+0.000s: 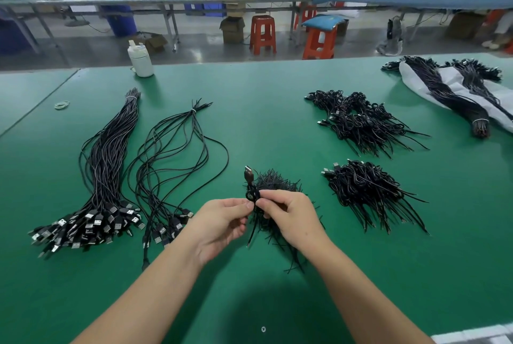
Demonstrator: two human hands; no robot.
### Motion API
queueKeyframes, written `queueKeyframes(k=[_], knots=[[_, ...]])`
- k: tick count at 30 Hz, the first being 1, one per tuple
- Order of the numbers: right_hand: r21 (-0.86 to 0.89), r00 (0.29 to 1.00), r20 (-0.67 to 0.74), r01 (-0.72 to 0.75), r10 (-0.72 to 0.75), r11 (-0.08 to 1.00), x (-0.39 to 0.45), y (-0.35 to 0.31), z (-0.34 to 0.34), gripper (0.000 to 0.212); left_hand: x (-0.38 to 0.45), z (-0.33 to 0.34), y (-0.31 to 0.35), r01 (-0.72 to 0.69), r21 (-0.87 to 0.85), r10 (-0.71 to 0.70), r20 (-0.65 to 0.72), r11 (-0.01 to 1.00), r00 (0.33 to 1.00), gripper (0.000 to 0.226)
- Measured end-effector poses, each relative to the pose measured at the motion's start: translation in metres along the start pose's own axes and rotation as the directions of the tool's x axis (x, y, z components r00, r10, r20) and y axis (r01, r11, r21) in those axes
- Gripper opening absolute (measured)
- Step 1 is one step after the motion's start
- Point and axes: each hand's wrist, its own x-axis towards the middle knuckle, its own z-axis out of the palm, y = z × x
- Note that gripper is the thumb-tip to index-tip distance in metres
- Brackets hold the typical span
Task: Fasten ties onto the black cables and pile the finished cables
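We hold one folded black cable up over the green table, its plug pointing up. Our left hand pinches it from one side and our right hand pinches it from the other. Just under our hands lies a heap of ties. Two piles of finished cables sit to the right. Long loose cables lie to the left.

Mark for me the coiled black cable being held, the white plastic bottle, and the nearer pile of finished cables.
Coiled black USB cable (250,194), head view, on its coil.
White plastic bottle (141,61), head view, on its body.
Nearer pile of tied black cables (361,185), head view, on its middle.
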Motion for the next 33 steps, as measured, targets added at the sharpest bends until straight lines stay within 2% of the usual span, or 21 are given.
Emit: queueKeyframes(k=[2,4,5,8,9,11,13,14,15,16,17,18,19,21,23,25,30,33], knots=[[0.067,0.999,0.021,-0.05,0.049,0.996,0.001,-0.001,0.0,0.019,0.0,0.0,-0.002,-0.124,0.11,0.127,-0.029,0.986,0.991,0.004],[0.114,0.992,0.058,-0.115,0.109,0.987,0.002,-0.003,-0.001,0.02,0.001,0.0,-0.002,-0.253,0.268,0.272,-0.036,0.93,0.962,0.006],[0.127,0.988,0.082,-0.144,0.134,0.981,0.003,-0.004,-0.002,0.02,0.001,-0.001,-0.001,-0.318,0.373,0.353,-0.026,0.872,0.935,0.009],[0.15,0.976,0.117,-0.199,0.182,0.968,0.005,-0.006,-0.004,0.018,0.005,-0.002,-0.001,-0.444,0.667,0.558,0.052,0.598,0.828,0.016],[0.164,0.974,0.121,-0.208,0.189,0.964,0.005,-0.007,-0.004,0.016,0.007,-0.002,-0.002,-0.469,0.696,0.594,0.075,0.544,0.801,0.017],[0.168,0.971,0.135,-0.219,0.198,0.961,0.006,-0.008,-0.005,0.01,0.012,-0.003,-0.006,-0.497,0.698,0.618,0.099,0.515,0.78,0.019],[0.072,0.973,0.108,-0.212,0.204,0.975,0.01,-0.009,-0.011,0.01,0.018,-0.006,-0.012,-0.506,0.715,0.625,0.124,0.482,0.77,0.015],[-0.035,0.977,0.065,-0.201,0.203,0.979,0.014,-0.008,-0.018,0.011,0.022,-0.01,-0.016,-0.502,0.767,0.65,0.15,0.399,0.745,0.012],[-0.162,0.98,0.014,-0.194,0.198,0.968,0.019,-0.007,-0.027,0.014,0.026,-0.015,-0.019,-0.471,0.848,0.69,0.189,0.244,0.699,0.014],[-0.276,0.981,-0.031,-0.193,0.192,0.942,0.026,-0.006,-0.038,0.017,0.032,-0.024,-0.025,-0.4,0.915,0.718,0.247,0.049,0.651,0.024],[-0.372,0.98,-0.067,-0.199,0.188,0.906,0.033,-0.005,-0.052,0.021,0.038,-0.034,-0.032,-0.317,0.942,0.712,0.3,-0.114,0.634,0.034],[-0.467,0.977,-0.104,-0.212,0.185,0.858,0.041,-0.003,-0.067,0.025,0.043,-0.045,-0.04,-0.25,0.945,0.698,0.323,-0.209,0.639,0.04],[-0.558,0.971,-0.148,-0.237,0.186,0.795,0.049,-0.001,-0.083,0.029,0.046,-0.056,-0.047,-0.195,0.948,0.683,0.318,-0.253,0.658,0.043],[-0.682,0.949,-0.251,-0.312,0.189,0.662,0.067,0.007,-0.115,0.03,0.051,-0.075,-0.061,-0.125,0.961,0.677,0.262,-0.245,0.687,0.044],[-0.735,0.92,-0.327,-0.391,0.216,0.553,0.083,0.019,-0.142,0.027,0.055,-0.087,-0.069,-0.08,0.979,0.698,0.189,-0.185,0.691,0.042],[-0.759,0.893,-0.365,-0.45,0.264,0.47,0.095,0.031,-0.163,0.027,0.058,-0.089,-0.072,-0.062,0.978,0.703,0.185,-0.197,0.687,0.041],[-0.799,0.863,-0.363,-0.482,0.351,0.36,0.105,0.057,-0.173,0.035,0.06,-0.089,-0.072,-0.063,0.979,0.717,0.183,-0.192,0.673,0.038],[-0.827,0.874,-0.354,-0.459,0.334,0.325,0.102,0.066,-0.169,0.036,0.059,-0.088,-0.072,-0.049,0.979,0.708,0.176,-0.195,0.684,0.034]])
